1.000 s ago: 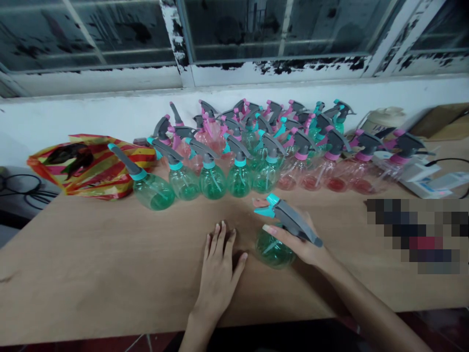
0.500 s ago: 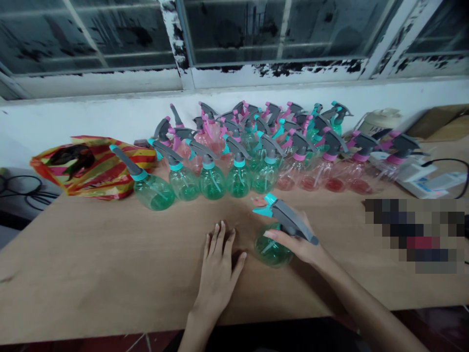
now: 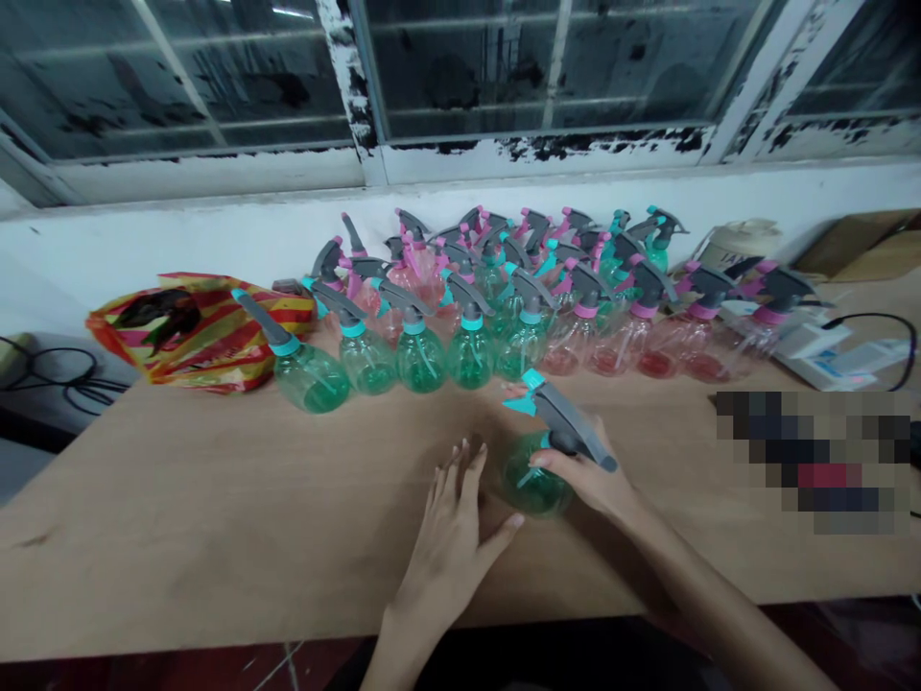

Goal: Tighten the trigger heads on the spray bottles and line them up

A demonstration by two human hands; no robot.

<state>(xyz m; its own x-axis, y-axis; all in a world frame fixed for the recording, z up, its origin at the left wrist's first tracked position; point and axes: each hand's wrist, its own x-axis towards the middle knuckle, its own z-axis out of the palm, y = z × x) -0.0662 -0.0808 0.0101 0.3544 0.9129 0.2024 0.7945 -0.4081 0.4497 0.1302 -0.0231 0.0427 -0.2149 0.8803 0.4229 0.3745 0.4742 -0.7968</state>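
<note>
My right hand (image 3: 586, 470) is wrapped round a green spray bottle (image 3: 529, 489) with a grey and turquoise trigger head, its thumb across the upper part of the body. The bottle is near the middle of the wooden table (image 3: 251, 518). Just left of it, my left hand (image 3: 457, 528) has its fingers extended and thumb spread, holding nothing. A row of green spray bottles (image 3: 421, 360) with turquoise collars is beyond my hands. To their right, the row continues with clear bottles (image 3: 656, 357) with pink collars and reddish bottoms.
Several more spray bottles crowd behind the row against the wall. A red and yellow striped plastic bag (image 3: 223, 350) lies at the left, near black cables (image 3: 72, 379). White boxes (image 3: 827, 355), a cloth bag (image 3: 741, 245) and cardboard (image 3: 863, 245) are at the right.
My left hand has moved right, closer to the held spray bottle. My right hand keeps its hold, with the bottle in nearly the same place. The view has shifted slightly.
</note>
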